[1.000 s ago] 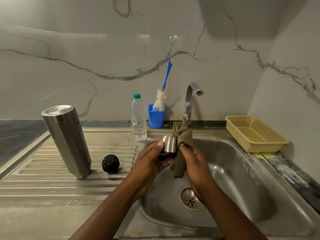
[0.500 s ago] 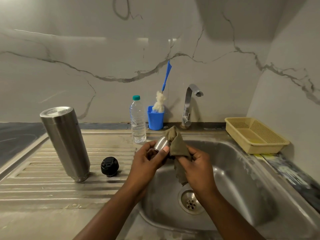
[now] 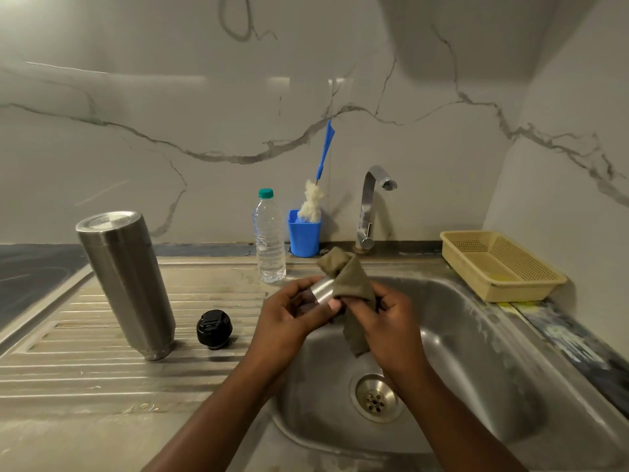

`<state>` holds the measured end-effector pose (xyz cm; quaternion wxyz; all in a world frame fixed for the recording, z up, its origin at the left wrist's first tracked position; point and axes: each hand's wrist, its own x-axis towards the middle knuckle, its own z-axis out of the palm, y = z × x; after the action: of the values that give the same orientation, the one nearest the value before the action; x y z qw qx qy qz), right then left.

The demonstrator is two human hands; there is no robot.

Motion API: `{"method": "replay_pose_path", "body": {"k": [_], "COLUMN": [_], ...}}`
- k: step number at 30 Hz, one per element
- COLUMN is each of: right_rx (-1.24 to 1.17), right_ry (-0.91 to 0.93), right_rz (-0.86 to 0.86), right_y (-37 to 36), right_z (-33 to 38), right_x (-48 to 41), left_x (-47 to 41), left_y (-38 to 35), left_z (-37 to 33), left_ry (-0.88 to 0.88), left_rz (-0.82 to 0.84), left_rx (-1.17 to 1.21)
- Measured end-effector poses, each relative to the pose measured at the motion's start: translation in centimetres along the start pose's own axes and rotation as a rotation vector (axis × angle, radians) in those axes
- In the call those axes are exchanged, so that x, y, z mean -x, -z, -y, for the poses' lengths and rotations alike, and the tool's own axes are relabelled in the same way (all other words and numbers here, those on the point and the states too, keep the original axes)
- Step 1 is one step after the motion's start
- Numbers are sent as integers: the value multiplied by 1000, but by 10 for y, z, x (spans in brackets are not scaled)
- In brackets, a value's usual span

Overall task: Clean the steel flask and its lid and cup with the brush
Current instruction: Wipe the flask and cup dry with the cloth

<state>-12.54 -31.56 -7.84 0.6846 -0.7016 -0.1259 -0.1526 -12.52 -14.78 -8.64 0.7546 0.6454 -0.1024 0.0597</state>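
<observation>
Over the sink's left rim my left hand (image 3: 292, 318) grips a small steel cup (image 3: 322, 289), tilted with its far end covered by an olive cloth (image 3: 347, 281). My right hand (image 3: 388, 321) pinches that cloth against the cup, and a strip of it hangs down into the basin. The tall steel flask (image 3: 126, 284) stands upside down on the ribbed drainboard at the left. Its black lid (image 3: 214, 329) lies just right of it. The brush (image 3: 315, 199), with a blue handle and white head, stands in a blue holder (image 3: 304, 235) by the wall.
A clear water bottle (image 3: 270, 238) with a green cap stands beside the blue holder. The tap (image 3: 369, 206) rises behind the steel sink basin (image 3: 476, 352), with the drain (image 3: 376, 398) below my hands. A yellow perforated tray (image 3: 500, 267) sits at the right rim.
The cup has tilted in my left hand and the cloth has shifted over its end, with my right hand working it around. The flask and lid have not moved.
</observation>
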Motion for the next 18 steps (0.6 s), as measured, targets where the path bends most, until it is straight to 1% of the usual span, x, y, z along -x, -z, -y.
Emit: {"method": "replay_pose_path", "body": {"k": [1, 3, 7, 8, 10, 12, 15, 18], "right_rx": [-26, -43, -20, -76, -301, -492, -576, -542], "right_ry": [-40, -125, -226, -254, -348, -446, -544, -550], "right_rz": [-36, -48, 13, 32, 64, 55, 23, -5], "right_y": [-1, -4, -9, -10, -11, -10, -7, -5], "right_z": [0, -2, -5, -5, -1, 3, 3, 4], "right_x": [0, 1, 2, 2, 1, 0, -1, -1], "left_x": [0, 0, 0, 0, 0, 1, 1, 0], "left_y": [0, -1, -3, -4, -5, -6, -7, -4], "left_z": [0, 1, 7, 8, 9, 8, 6, 7], "left_ry": [29, 64, 85, 88, 76, 39, -40, -104], "left_rz": [-4, -2, 16, 19, 13, 3, 12, 10], "left_rx": [66, 122, 58, 57, 58, 26, -57, -138]}}
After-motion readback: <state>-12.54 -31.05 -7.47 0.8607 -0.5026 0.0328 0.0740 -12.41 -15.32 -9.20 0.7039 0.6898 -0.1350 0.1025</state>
